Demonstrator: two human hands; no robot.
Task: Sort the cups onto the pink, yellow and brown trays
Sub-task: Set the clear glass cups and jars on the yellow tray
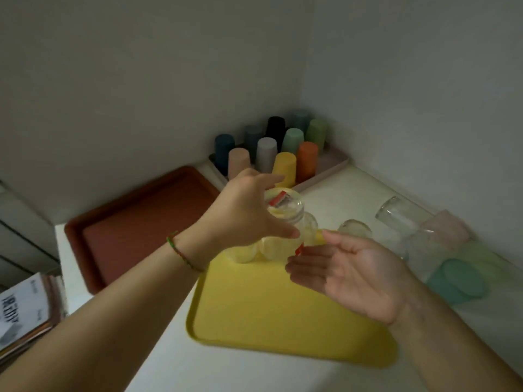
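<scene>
In the centre of the frame the left hand (249,210) grips a clear glass (285,206), fingers and thumb curled round its side. The glass is tilted, with a red and white label showing through it, and it is held above the far end of the yellow tray (268,306). A thin green and red bracelet (181,250) sits on that wrist.

The right hand (353,273) is at centre right, palm up and fingers loosely straight, holding nothing. Its fingertips lie just beside a group of clear glasses (271,247) standing at the tray's far end.

The brown tray (135,222) lies on the white surface (198,369) at the left. The pink tray (331,162) sits in the corner at upper centre and carries upturned coloured cups (307,159) in rows.

Along the right wall more clear tumblers (402,216) lie tipped on the surface, with a pale pink cup (445,227) and a teal cup (458,281) beside them. A stack of papers (22,309) is at the lower left edge.
</scene>
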